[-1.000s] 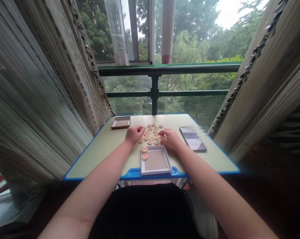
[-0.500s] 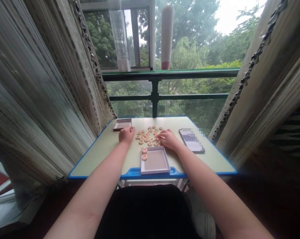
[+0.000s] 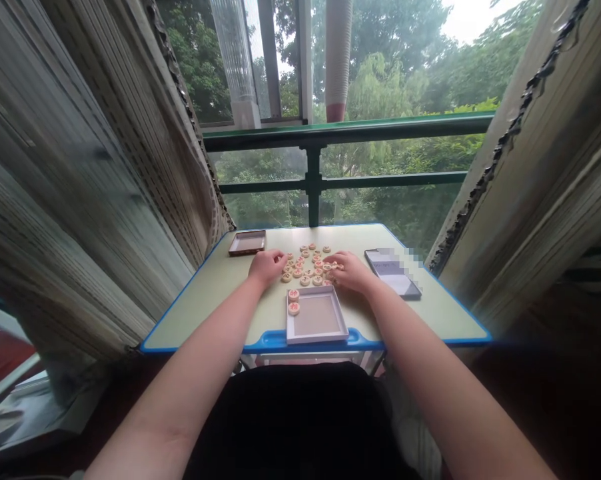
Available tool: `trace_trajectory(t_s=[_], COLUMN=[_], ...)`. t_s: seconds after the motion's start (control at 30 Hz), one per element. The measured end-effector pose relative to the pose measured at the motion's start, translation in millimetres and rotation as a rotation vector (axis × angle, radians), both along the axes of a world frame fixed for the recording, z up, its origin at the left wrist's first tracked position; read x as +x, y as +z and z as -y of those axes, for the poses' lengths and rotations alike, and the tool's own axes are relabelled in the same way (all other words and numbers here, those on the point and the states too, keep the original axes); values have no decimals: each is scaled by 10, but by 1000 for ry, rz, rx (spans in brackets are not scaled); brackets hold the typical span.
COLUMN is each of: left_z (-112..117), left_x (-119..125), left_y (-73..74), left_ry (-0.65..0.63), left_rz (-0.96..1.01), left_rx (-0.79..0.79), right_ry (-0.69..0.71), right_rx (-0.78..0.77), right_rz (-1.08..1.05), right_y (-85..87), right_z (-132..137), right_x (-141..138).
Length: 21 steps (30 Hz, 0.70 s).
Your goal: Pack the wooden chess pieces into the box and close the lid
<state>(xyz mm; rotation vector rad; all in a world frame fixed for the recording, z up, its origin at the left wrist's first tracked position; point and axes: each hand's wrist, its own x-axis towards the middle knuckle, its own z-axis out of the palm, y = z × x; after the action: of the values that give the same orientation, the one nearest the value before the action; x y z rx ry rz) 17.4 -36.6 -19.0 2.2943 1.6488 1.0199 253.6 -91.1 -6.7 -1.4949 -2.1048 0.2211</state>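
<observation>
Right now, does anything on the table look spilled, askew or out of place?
The game pieces lie loose in a scatter between left hand and right hand; only two pieces sit in the near tray. The phone lies angled. Nothing looks damaged.

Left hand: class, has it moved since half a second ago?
Yes: the left hand moved right, away from the brown tray, back against the wooden discs.

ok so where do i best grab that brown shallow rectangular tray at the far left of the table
Probably by its near long rim: the brown shallow rectangular tray lies flat, open side up, so its raised rim is the only part to pinch, thumb inside, fingers outside. Come from the near right, where the left hand rests; the beige woven curtain crowds its left side.
</observation>
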Motion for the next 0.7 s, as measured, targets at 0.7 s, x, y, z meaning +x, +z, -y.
trace_trajectory(t_s=[0.7], left_z=[-98], left_x=[19], left_y=[-114], left_ry=[-153], left_rz=[0], left_rx=[-59], right_ry=[-149], right_rx=[-19], right_rz=[64], right_y=[-24], right_z=[-34], right_x=[89])
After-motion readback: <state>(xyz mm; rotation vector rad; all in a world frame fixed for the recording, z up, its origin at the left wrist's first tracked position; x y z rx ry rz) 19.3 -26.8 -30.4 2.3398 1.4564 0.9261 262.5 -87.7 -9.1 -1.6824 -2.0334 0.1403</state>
